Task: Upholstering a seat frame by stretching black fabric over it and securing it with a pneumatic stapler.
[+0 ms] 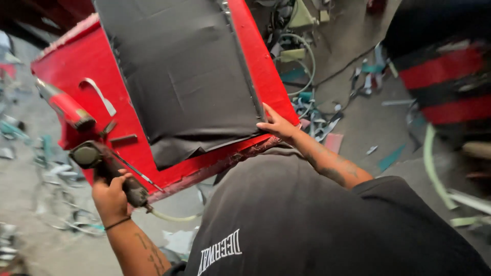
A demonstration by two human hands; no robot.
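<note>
A pneumatic staple gun (105, 168) with a pale hose is gripped tight by the left hand (110, 197) at 8 o'clock, its nose just off the red panel (97, 66) edge. The panel's lower corner at 3 o'clock is pressed flat by the right hand (279, 125), fingers spread on the black fabric (184, 71), nothing clutched. Scrap-littered floor (358, 128) is seen past 2 o'clock, so room there looks kinda tight.

A black pneumatic stapler (105, 166) with a pale hose points up at the tilted red seat panel (82, 61), whose underside carries black cloth (184, 71)
</note>
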